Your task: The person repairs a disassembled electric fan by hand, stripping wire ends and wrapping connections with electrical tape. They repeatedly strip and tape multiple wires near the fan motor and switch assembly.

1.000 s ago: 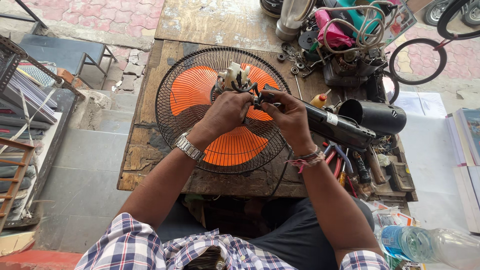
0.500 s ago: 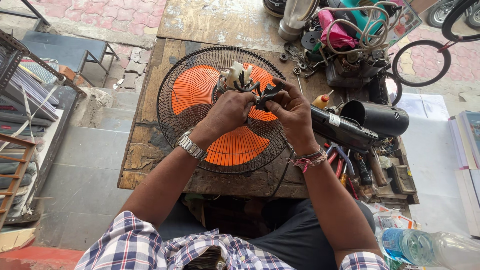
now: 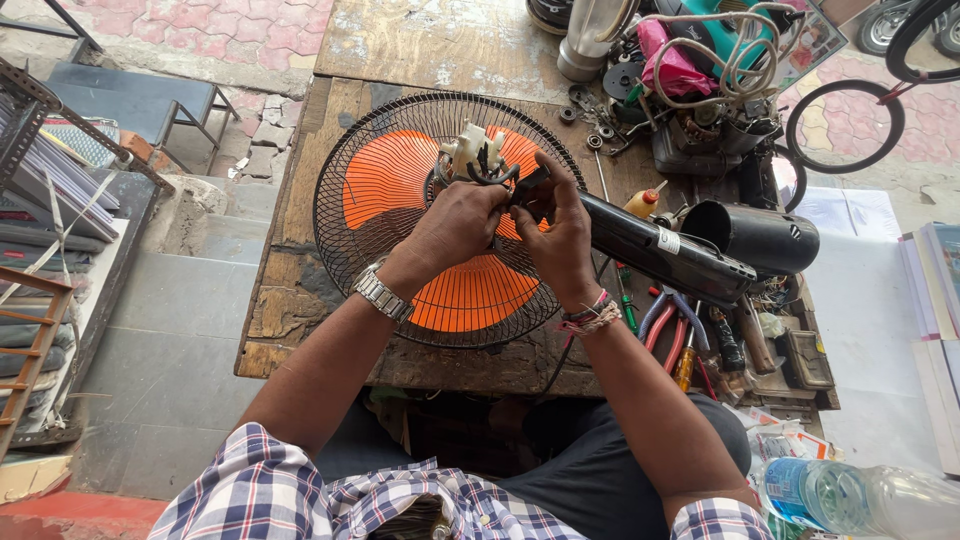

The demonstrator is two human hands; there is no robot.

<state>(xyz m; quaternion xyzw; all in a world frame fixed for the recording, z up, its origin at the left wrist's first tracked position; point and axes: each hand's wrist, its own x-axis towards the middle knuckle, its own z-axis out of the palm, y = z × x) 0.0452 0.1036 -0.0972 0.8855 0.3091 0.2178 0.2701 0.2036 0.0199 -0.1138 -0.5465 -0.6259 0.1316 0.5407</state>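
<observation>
Head view: the left hand point(image 3: 462, 222) has its fingers point(image 3: 492, 200) curled shut on the black wires below the white switch block point(image 3: 472, 150). The right hand point(image 3: 560, 228) pinches the same wires from the right. The block stands upright at the hub of the orange fan point(image 3: 400, 190), just beyond both hands. The black stand tube point(image 3: 665, 250) runs right of the fan across the bench point(image 3: 300, 290).

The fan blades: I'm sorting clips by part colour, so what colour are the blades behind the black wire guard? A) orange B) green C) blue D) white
A, the fan blades show bright orange through the black wire guard lying on the wooden table, under both the left hand and the right hand.
</observation>
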